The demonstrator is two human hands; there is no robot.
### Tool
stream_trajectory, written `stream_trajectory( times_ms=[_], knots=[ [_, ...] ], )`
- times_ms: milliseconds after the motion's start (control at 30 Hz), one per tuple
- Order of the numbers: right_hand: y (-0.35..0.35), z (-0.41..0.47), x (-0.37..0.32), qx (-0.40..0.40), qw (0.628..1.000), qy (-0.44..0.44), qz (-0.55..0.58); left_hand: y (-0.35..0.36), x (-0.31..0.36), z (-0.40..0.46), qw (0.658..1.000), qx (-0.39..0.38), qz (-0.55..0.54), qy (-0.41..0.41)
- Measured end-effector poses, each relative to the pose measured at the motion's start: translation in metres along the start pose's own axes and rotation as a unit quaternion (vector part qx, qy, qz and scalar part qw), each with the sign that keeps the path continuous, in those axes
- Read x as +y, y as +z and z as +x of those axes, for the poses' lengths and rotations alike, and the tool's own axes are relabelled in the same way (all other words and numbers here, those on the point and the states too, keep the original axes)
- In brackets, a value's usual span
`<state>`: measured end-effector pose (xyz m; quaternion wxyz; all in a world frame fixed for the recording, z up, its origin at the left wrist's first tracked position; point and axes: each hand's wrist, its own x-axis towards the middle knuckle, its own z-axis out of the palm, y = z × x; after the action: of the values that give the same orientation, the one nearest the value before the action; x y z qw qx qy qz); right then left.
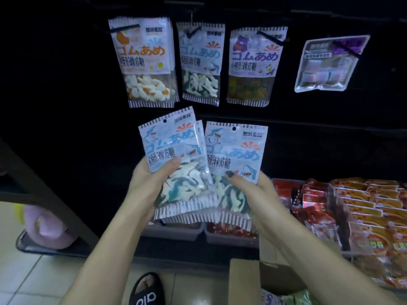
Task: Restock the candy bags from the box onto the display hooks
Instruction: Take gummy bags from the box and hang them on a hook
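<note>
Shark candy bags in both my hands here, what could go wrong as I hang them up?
1. The left hand holds a fanned stack of shark bags; one could slip out while you reach up.
2. The punch hole on the bag in the right hand is small and the display is dark, so it may miss the hook.
3. The hanging shark bags sit close beside the orange-print bags and the bear bags; it is easy to pick the wrong hook.
</note>
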<state>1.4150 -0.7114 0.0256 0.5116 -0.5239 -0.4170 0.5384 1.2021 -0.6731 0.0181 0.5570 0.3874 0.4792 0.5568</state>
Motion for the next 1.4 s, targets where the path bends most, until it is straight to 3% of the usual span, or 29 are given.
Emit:
stream_trajectory(
  times_ms=[233,533,1200,1400],
  knots=[
    [0.023,0.033,-0.047,-0.044,0.994,-0.087,-0.042,-0.022,0.015,0.004,0.991,0.064,-0.119,0.015],
    [0.05,0.034,-0.088,-0.091,0.986,-0.138,-0.019,-0.028,0.028,-0.005,0.976,0.027,-0.212,0.036],
    [0.077,0.053,-0.106,-0.101,0.992,-0.073,0.037,-0.023,0.028,-0.008,0.971,0.009,-0.234,0.052],
    [0.079,0.083,-0.105,-0.078,0.994,-0.068,0.023,-0.027,0.025,-0.002,0.971,0.02,-0.239,0.013]
  ],
)
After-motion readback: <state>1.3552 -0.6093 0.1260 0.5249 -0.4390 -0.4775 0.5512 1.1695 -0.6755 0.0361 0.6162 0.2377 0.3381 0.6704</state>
